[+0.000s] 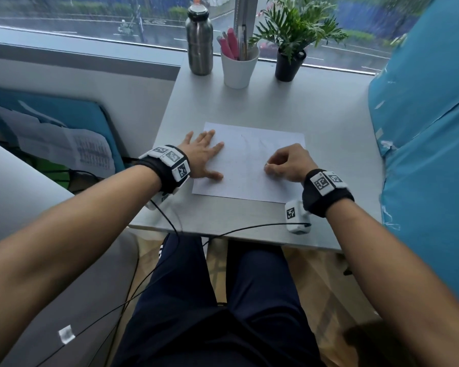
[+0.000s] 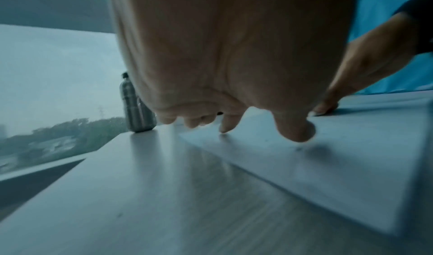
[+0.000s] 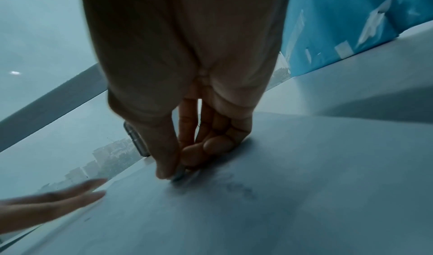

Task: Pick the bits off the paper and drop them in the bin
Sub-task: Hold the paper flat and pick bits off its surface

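Observation:
A white sheet of paper (image 1: 249,160) lies flat on the grey desk (image 1: 337,144). My left hand (image 1: 204,157) rests flat with spread fingers on the sheet's left edge. My right hand (image 1: 269,169) is curled over the sheet's right half. In the right wrist view its thumb and fingertips (image 3: 173,172) pinch a small grey bit (image 3: 179,175) that touches the paper (image 3: 281,212). Faint smudged marks (image 3: 236,186) lie beside the pinch. A tiny dark speck (image 2: 298,148) sits near my left thumb (image 2: 295,129). No bin is in view.
At the desk's far edge stand a steel bottle (image 1: 199,41), a white cup of pens (image 1: 239,67) and a potted plant (image 1: 289,62). A blue padded panel (image 1: 429,128) walls the right side. Black cables (image 1: 170,223) hang over the near edge.

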A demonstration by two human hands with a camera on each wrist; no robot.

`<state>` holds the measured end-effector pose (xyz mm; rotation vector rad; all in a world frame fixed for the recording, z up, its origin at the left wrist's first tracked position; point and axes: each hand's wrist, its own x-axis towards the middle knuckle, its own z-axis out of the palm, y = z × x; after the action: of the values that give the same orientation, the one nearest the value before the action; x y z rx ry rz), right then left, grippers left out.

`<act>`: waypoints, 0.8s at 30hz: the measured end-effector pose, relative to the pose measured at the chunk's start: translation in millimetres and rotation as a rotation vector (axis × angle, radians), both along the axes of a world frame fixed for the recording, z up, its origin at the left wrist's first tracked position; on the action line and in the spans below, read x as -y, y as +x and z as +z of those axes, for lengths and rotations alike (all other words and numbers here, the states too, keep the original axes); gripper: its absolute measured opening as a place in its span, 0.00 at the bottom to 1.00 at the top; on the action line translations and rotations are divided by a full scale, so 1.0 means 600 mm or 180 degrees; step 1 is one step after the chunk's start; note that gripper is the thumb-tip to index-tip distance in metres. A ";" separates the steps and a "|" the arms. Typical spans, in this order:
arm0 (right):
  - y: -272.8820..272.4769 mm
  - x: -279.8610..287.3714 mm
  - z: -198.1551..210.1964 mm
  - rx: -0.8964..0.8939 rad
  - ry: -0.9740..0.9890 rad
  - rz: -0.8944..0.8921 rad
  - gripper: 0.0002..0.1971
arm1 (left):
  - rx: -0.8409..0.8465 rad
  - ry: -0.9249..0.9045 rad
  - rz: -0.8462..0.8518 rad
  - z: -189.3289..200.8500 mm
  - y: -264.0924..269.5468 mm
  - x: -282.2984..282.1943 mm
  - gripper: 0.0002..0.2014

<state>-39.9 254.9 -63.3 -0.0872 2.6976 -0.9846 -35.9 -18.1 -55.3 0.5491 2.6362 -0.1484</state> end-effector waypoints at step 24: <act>-0.001 0.009 0.013 0.0062 0.0155 0.0016 0.04 | 0.0706 0.0567 -0.0992 -0.020 0.114 -0.071 0.44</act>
<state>-40.6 249.2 -55.3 -0.0746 2.7005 -0.9128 32.7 24.5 -67.4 0.9769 2.3477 0.0521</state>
